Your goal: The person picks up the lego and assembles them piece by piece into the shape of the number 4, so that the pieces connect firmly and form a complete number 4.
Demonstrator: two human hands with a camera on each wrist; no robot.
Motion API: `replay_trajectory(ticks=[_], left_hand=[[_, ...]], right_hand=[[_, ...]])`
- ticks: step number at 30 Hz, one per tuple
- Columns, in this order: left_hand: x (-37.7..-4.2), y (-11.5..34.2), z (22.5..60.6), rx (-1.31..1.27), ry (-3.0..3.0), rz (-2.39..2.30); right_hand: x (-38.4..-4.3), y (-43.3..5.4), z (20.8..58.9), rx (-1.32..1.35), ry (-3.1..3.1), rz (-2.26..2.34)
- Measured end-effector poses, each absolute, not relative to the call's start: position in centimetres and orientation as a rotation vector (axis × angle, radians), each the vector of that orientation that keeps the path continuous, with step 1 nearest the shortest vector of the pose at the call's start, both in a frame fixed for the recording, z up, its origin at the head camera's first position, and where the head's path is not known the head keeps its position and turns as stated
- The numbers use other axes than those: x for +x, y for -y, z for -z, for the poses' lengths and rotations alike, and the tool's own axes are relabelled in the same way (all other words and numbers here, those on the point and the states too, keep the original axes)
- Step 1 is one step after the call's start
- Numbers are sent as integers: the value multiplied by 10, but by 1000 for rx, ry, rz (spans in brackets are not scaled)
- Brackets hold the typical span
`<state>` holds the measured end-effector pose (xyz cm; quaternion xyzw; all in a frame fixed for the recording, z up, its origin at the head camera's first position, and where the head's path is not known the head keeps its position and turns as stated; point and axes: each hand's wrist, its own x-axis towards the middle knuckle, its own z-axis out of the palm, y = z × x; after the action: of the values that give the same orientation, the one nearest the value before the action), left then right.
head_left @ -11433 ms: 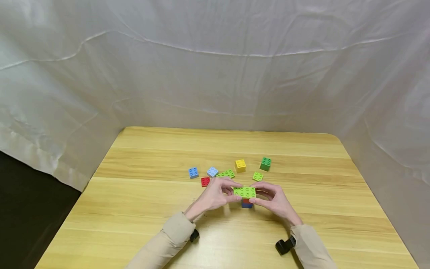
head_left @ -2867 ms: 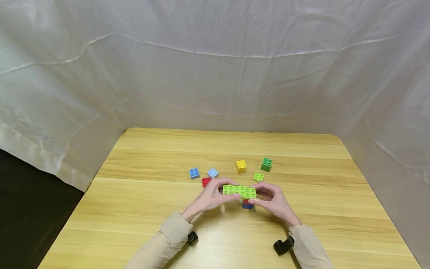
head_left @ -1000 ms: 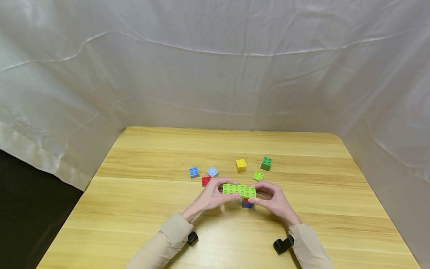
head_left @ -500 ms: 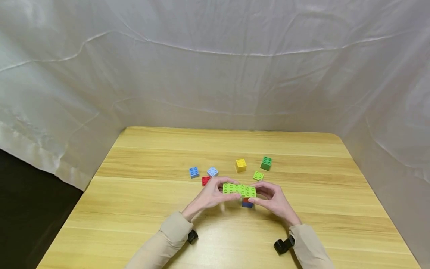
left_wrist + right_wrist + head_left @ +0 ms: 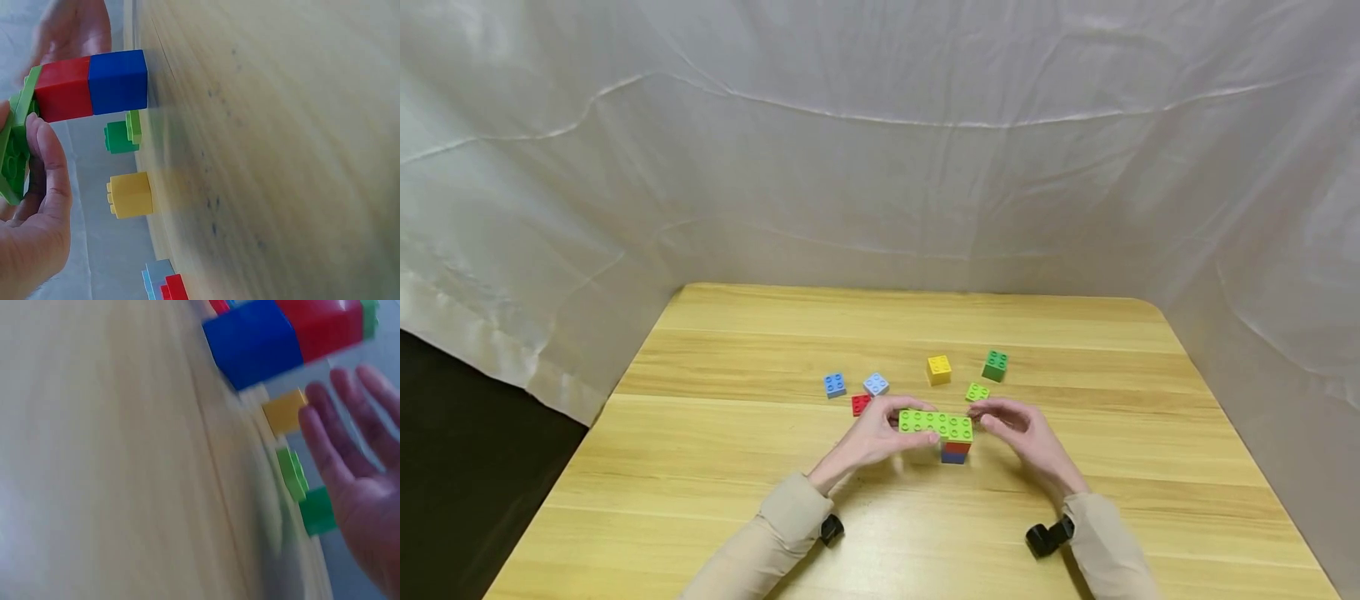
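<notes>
A tower of a blue brick (image 5: 119, 81) with a red brick (image 5: 64, 89) on it stands on the table, topped by a lime plate (image 5: 959, 428). A second lime plate (image 5: 922, 422) overlaps its left part and juts out past the tower to the left. My left hand (image 5: 874, 432) pinches this second plate, thumb on the near side and fingers behind and below. My right hand (image 5: 1021, 429) is just right of the tower, apart from it, its fingers loosely extended and holding nothing in the right wrist view (image 5: 369, 462).
Behind the hands lie a yellow brick (image 5: 938, 370), a green brick (image 5: 995, 366) and a small lime plate (image 5: 977, 392). To the left are a blue brick (image 5: 834, 385), a light blue brick (image 5: 876, 384) and a red plate (image 5: 861, 405), partly hidden by the left hand.
The second lime plate has gone from the table onto the tower's top. My right hand has just let go of the tower and moved right; the left keeps its grip.
</notes>
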<state>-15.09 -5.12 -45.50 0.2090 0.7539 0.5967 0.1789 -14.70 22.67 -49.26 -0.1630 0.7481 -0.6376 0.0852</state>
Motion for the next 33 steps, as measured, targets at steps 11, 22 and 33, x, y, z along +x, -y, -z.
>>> replay_trajectory(ticks=[11,22,33], left_hand=[[-151,51,453,589,-2140,-1675],[-151,52,454,566,-2120,-1681],[-151,52,454,574,-2122,-1674]], right_hand=[[-173,-245,500,-104,-2536,1707],[-190,-238,502,-106,-2645,1526],[-200,-232,507,-173,-2808,1327]])
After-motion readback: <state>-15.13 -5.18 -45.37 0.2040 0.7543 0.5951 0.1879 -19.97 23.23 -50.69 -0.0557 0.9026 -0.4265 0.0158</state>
